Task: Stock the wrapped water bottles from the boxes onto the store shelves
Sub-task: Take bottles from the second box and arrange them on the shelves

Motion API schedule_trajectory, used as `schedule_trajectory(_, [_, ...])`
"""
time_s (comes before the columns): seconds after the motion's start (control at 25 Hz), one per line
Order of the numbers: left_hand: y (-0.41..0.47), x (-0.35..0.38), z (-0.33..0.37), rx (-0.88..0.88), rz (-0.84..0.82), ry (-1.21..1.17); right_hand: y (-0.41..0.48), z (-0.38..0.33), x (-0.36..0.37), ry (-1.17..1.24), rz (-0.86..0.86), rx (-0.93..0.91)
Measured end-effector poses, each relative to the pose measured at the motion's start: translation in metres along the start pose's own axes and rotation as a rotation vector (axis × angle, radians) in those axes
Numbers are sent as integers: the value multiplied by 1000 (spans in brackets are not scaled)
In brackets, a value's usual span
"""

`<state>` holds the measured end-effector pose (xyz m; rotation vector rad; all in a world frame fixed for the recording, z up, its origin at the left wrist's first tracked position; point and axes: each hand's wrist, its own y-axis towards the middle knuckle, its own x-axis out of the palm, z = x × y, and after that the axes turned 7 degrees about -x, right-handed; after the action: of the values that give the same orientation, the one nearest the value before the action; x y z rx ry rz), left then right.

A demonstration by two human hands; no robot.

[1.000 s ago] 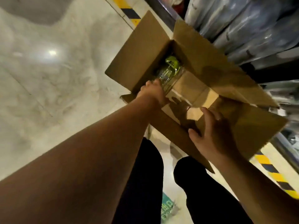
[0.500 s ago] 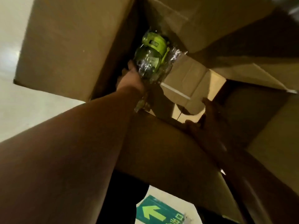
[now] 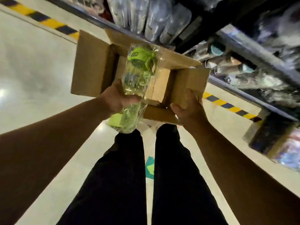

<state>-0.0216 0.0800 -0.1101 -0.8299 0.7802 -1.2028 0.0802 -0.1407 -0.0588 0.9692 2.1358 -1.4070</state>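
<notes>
Trouser legs (image 3: 123,176) on the near side of the box (image 3: 90,70); green floor sticker (image 3: 150,169) between them.

Left hand (image 3: 119,99): fingers curled round the middle of a wrapped bottle (image 3: 139,78). The bottle is clear with a lime-green lid, in loose clear wrap. It is out of the box, above the near-left part, with the lid end over the opening and the base end past the box's near edge.

Right hand (image 3: 189,108): grips the box's near-right flap, thumb on the near side, fingers folded over the flap. Cannot tell whether the box rests on the floor or is partly lifted.

Inside the box: bare cardboard only; the held bottle hides part of it.

Step, as judged: bottle is out of the box, shelving not yet done. The next move calls for carrying it over the box's far side and finding a gap to stand it in. The right hand may have to let go of the flap.

Beyond the box's far side: shelves (image 3: 243,46), blurred, with wrapped bottles (image 3: 155,18) packed close. A yellow-black floor stripe (image 3: 48,21) runs along that same side. A second carton (image 3: 272,140) sits well to the right of the box.

In the way: the box's raised far flap, the crowded row, and possibly slippery wrap.
</notes>
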Motion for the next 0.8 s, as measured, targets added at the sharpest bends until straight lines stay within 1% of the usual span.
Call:
schedule_trajectory(0.08, [-69, -3, 32, 65, -36, 102, -55, -18, -46, 116, 41, 63])
schedule_trajectory(0.16, [-137, 3, 61, 125, -55, 113, -106, -29, -86, 219, 77, 81])
schedule_trajectory(0.28, [-228, 37, 100, 211, -116, 106, -179, -27, -142, 268, 184, -11])
schedule_trajectory(0.36, [-274, 73, 115, 214, -117, 86, -224, -8, -175, 296, 272, -41])
schedule_trajectory(0.44, [-321, 120, 127, 234, -96, 135, -271, 27, -202, 336, 344, -37])
schedule_trajectory(0.52, [-345, 166, 123, 350, -110, 132, -313, 70, -221, 384, 399, -4])
schedule_trajectory(0.64, [-392, 262, 107, 427, -206, 165, -395, 166, -244, 420, 494, 67])
schedule_trajectory(0.72, [-421, 324, 99, 449, -276, 197, -443, 228, -257, 431, 573, 127])
schedule_trajectory(0.8, [-431, 381, 93, 419, -323, 233, -484, 280, -270, 460, 643, 204])
